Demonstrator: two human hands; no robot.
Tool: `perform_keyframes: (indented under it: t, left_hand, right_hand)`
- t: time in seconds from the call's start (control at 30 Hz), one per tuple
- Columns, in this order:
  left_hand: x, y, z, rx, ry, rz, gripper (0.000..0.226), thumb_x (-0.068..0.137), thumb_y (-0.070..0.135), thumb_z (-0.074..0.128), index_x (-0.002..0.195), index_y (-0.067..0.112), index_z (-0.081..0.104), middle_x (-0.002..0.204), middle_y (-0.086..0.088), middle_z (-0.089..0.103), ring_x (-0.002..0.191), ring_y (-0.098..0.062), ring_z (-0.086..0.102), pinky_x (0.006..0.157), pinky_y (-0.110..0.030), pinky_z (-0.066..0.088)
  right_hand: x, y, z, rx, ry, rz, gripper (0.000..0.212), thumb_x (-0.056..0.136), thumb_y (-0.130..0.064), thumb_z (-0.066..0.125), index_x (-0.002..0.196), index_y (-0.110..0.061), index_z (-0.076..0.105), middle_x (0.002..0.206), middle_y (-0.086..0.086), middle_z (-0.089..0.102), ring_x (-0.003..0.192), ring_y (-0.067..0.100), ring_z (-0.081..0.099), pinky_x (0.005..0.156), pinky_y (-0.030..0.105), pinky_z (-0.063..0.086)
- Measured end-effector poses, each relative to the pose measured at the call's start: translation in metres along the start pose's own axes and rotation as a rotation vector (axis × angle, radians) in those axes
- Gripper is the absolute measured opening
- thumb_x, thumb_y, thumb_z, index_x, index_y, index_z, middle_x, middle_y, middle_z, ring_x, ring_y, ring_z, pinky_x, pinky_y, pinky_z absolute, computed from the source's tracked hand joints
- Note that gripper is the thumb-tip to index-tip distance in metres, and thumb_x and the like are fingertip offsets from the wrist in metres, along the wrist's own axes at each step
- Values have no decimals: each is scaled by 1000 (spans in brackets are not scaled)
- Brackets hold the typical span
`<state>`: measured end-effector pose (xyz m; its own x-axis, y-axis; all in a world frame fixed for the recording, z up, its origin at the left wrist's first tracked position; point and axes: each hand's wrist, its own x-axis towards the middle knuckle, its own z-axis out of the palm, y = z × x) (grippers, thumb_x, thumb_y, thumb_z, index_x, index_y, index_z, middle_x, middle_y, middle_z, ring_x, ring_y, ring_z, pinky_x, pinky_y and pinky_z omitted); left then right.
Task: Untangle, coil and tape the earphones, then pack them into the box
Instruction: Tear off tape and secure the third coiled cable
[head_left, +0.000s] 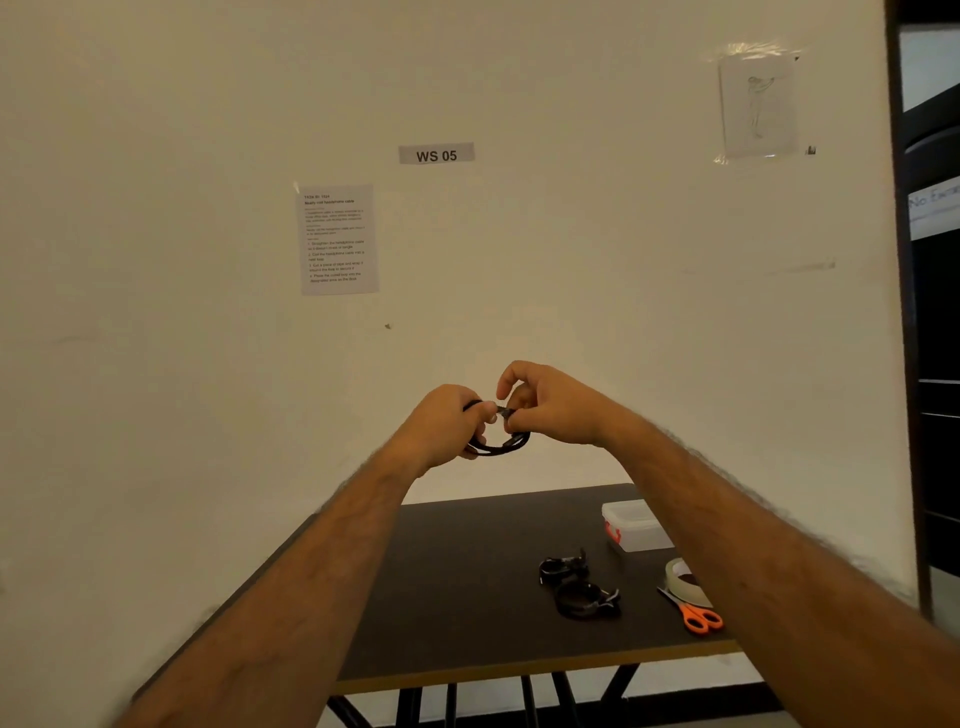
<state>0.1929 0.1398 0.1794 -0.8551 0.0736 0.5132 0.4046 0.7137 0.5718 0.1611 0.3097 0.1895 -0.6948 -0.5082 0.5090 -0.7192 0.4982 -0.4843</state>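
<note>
both hands' fingers, left hand (447, 421) and right hand (545, 402), pinch the coiled earphones (501, 444), loop hanging downward.

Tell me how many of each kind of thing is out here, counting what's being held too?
Coiled black earphones: 3, one held in the left hand and right hand, two on the table
Clear box: 1
Tape roll: 1
Orange scissors: 1
Total: 6
</note>
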Motion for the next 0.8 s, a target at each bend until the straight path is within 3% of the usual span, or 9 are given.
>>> perform_keyframes:
  t: [0.23, 0.4, 0.6, 0.8]
  left_hand:
    - [-2, 1, -1, -248, -42, -167, 25, 102, 20, 50, 101, 2, 67, 80, -8, 59, 71, -17, 63, 61, -26, 56]
    - [-1, 2, -2, -336, -26, -211, 26, 101, 21, 53, 98, 0, 68, 74, -7, 60, 66, -16, 61, 64, -28, 57]
    - [-2, 4, -2, -351, -29, -195, 30, 97, 25, 59, 73, 7, 61, 69, -5, 60, 61, -15, 61, 64, -29, 57]
    - [-3, 4, -1, -366, -9, -193, 26, 97, 25, 61, 76, 9, 62, 69, -3, 60, 60, -11, 61, 62, -27, 55]
  right_hand:
    - [-5, 0, 7, -310, 115, -134, 30, 86, -16, 71, 103, -24, 47, 105, 4, 67, 92, 17, 63, 83, 29, 55]
    - [-7, -4, 11, -556, 222, -249, 24, 88, -32, 70, 106, -20, 60, 107, -1, 67, 93, 16, 62, 81, 29, 51]
    - [-8, -1, 15, -632, 313, -339, 20, 97, -34, 58, 103, -20, 71, 94, -2, 73, 82, 17, 65, 76, 34, 54]
    - [-5, 1, 17, -458, 291, -246, 17, 95, -32, 60, 95, -20, 72, 88, -4, 73, 79, 14, 65, 75, 38, 56]
